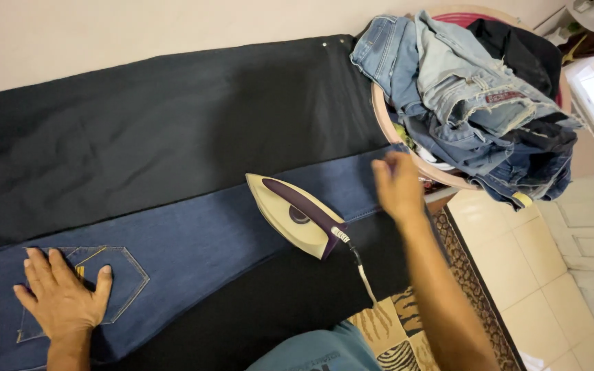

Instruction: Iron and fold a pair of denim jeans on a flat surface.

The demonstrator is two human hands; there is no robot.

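Closest to the camera there's a bit of teal shirt (pixel 317 352) at the bottom edge, then the two arms reaching out over the tabletop (pixel 139 130), which is covered with a dark cloth. The left hand (pixel 63 295) is pressed flat on the seat end of a pair of dark blue jeans (pixel 194 240), right over the back pocket (pixel 115 278) — fingers spread apart and lying flat, not gripping anything. The jeans run across the tabletop from there toward the right, and the cream and purple iron (pixel 297 214) sits on the leg about midway, nobody holding it, cord (pixel 364 275) trailing back toward the person. The right hand (pixel 399 184) is further along at the hem end, a bit blurred, fingers loosely open and touching or just above the denim — can't tell if it's pinching the edge. The leg around the iron looks pretty smooth to me, so I'd guess this pair is partway done, with the hem end and pocket area probably still to go. Beyond that, at the far right end, there's a round basket (pixel 379 113) heaped with more jeans (pixel 476 96) in lighter and darker blues, so it looks like plenty is left. Tiled floor (pixel 558 275) and a patterned rug (pixel 393 330) off to the right.
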